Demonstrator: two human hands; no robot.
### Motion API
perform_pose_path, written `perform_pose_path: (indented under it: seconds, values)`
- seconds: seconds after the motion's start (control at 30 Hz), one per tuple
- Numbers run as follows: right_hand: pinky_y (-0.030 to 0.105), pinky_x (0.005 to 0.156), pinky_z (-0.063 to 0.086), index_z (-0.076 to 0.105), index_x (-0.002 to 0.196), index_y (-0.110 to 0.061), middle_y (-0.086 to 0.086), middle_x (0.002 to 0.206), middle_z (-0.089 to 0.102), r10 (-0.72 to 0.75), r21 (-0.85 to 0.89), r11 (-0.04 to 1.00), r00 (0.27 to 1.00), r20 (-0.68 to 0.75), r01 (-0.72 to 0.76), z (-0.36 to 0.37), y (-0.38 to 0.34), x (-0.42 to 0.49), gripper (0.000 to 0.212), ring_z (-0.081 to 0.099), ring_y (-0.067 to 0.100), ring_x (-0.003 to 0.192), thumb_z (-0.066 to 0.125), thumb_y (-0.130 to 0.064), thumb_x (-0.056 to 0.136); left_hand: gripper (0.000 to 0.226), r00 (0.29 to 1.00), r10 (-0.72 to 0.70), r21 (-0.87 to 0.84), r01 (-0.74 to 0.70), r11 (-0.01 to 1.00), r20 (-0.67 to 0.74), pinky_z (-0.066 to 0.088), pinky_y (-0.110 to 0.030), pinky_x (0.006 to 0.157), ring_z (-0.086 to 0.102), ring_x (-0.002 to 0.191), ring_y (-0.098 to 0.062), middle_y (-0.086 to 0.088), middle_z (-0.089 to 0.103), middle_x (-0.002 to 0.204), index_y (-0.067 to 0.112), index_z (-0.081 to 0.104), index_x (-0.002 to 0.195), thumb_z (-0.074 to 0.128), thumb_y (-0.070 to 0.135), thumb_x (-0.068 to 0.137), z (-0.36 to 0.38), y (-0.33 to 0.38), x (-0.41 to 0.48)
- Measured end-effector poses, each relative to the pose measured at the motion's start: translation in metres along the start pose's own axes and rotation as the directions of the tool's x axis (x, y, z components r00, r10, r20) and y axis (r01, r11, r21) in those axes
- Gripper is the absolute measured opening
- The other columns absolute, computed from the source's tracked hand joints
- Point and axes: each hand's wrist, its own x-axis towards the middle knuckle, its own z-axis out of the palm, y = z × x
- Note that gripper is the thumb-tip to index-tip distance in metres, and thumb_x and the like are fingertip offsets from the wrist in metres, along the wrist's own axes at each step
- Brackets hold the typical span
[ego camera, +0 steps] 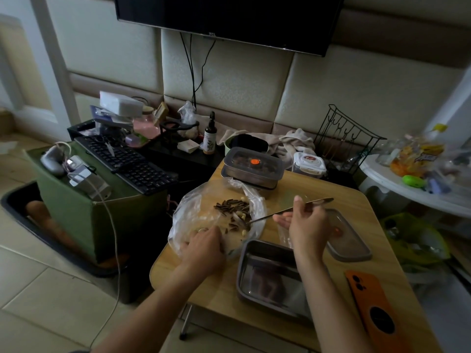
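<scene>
A home living room: padded wall panels, wall-mounted television, cluttered folding table, tiled floor.

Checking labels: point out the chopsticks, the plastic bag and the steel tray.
chopsticks (270, 215), head view, on the lower stick's shaft near its tip.
plastic bag (186, 212), head view, on its clear left wall.
steel tray (240, 271), head view, on its left rim.

On the table, plastic bag sits left with seeds in it – chopsticks poke in from the right. Tray is in front of the bag, lid right of the tray, phone at the front-right corner, lidded box behind the bag.
</scene>
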Motion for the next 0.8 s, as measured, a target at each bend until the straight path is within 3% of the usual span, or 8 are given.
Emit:
perform_pose_path:
  seconds: [0.23,0.47,0.67,0.8]
  values:
    - [0.018,0.051,0.055,0.059,0.106,-0.009,0.008,0.081,0.075,-0.069,-0.011,0.998,0.996,-0.055,0.069,-0.013,-0.002,0.005,0.021,0.076,0.012,0.061,0.057,-0.03,0.105,0.021,1.0,-0.009,-0.017,0.009,1.0,0.017,0.04,-0.049,0.106,0.049,0.115,-0.022,0.003,0.054,0.113,0.027,0.053,0.111,0.061,0.028,0.092,-0.001,0.001,0.001]
    - [0.031,0.061,0.06,0.059,0.096,-0.015,0.011,0.079,0.077,-0.143,0.059,0.988,0.988,0.051,0.14,0.007,0.015,-0.002,0.015,0.078,0.018,0.067,0.06,-0.027,0.105,0.025,0.998,-0.009,-0.023,0.011,1.0,0.058,0.042,-0.052,0.105,0.051,0.117,-0.025,0.001,0.057,0.115,0.025,0.053,0.112,0.062,0.026,0.089,0.002,0.003,0.002]
    - [0.013,0.058,0.051,0.057,0.095,-0.021,0.005,0.071,0.076,-0.177,-0.016,0.984,0.981,0.083,0.179,0.001,0.017,0.001,0.015,0.076,0.011,0.065,0.052,-0.025,0.108,0.022,0.999,-0.04,-0.087,0.042,0.995,0.032,0.047,-0.052,0.101,0.055,0.11,-0.025,0.0,0.059,0.107,0.024,0.053,0.105,0.064,0.025,0.086,0.002,0.003,0.003]
    - [0.011,0.057,0.05,0.057,0.094,-0.025,0.005,0.071,0.075,-0.214,-0.028,0.975,0.964,0.158,0.221,-0.003,0.015,-0.001,0.017,0.075,0.012,0.065,0.049,-0.025,0.109,0.026,0.996,-0.072,-0.222,0.058,0.973,-0.058,0.056,-0.046,0.09,0.061,0.095,-0.02,0.002,0.061,0.095,0.021,0.054,0.106,0.069,0.023,0.085,0.0,0.003,0.006]
